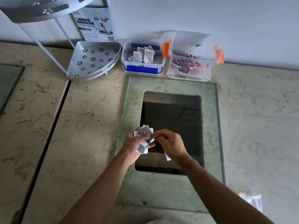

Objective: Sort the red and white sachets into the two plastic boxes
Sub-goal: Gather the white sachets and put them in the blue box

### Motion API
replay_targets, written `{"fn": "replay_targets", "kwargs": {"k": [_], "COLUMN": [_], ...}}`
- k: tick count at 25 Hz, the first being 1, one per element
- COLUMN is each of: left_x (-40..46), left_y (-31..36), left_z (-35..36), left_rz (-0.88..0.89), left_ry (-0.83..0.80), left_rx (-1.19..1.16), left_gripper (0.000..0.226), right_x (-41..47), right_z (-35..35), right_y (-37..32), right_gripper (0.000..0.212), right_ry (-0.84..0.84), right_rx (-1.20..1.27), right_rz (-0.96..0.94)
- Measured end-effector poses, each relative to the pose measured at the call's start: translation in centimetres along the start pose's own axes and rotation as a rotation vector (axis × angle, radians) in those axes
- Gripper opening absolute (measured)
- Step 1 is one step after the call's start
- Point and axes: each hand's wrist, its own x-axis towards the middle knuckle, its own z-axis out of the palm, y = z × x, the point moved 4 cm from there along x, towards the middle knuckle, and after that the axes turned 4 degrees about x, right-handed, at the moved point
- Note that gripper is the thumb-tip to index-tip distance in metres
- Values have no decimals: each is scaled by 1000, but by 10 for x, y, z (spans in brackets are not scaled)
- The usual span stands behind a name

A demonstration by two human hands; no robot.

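A beige marbled counter [90, 120] fills the frame, backed by a pale wall, with a greenish glass panel [210, 143] set into it around a dark rectangular opening [174, 120]. At the upper centre, against the wall, two clear plastic boxes are seen side by side: the blue-latched box [142, 70] holds white sachets [144, 56], and the orange-latched box [191, 73], just to its right, holds red sachets [186, 64]. A perforated metal corner shelf [93, 60] is placed to the left of the boxes, with its printed packaging card [95, 25] leaned on the wall behind. Low in the centre, over the near left edge of the opening, a bundle of sachets [144, 132] is gripped in the left hand [134, 144], its fingers curled round them. The right hand [171, 143] is brought against it, its grip pinching a sachet at the bundle's edge. A small clear bag [252, 201] is seen at the lower right on the counter.
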Motion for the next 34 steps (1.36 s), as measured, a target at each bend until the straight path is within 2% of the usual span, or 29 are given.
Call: {"fn": "replay_targets", "kwargs": {"k": [2, 5, 7, 9, 12, 14, 16, 18, 21, 25, 29, 32, 34], "left_x": [-5, -14, -20, -26, -33, -36, -35, -34, -23, 6, 40, 66, 82], "left_y": [-2, -5, -11, -16, -20, -23, -25, -22, -12, 12, 64, 113, 148], "left_z": [2, 7, 12, 15, 15, 12, 8, 9, 13, 12, 20, 27, 31], "left_rz": [-19, -79, -106, -127, -141, -144, -156, -150, -133, -76, 34, 128, 111], "left_ry": [24, 45, 65, 85, 117, 144, 164, 145, 92, 85, -3, -6, 16], "left_rx": [9, -15, -21, -23, -6, 19, 18, -24, -79, 27, 27, 62, 68], "left_gripper": [33, 37, 39, 38, 32, 27, 26, 27, 31, 39, 38, 41, 33], "right_x": [-8, -29, -44, -50, -49, -46, -41, -31, -12, 28, 87, 137, 164], "right_z": [-20, -33, -33, -31, -35, -38, -36, -26, -7, -3, 0, -5, -8], "right_y": [18, 45, 51, 52, 51, 45, 28, 12, 0, -11, -26, -49, -70], "right_gripper": [31, 54, 60, 51, 29, 31, 34, 28, 20, 41, 43, 43, 43], "right_ry": [66, -113, -135, -99, -45, -3, 67, 72, 4, 49, -34, -33, -52], "right_rx": [-276, -642, -736, -737, -572, -271, 9, 188, 109, -21, 315, 338, 334], "right_rz": [-3, 69, 74, 88, 222, 319, 316, 288, 250, 242, 384, 344, 323]}}
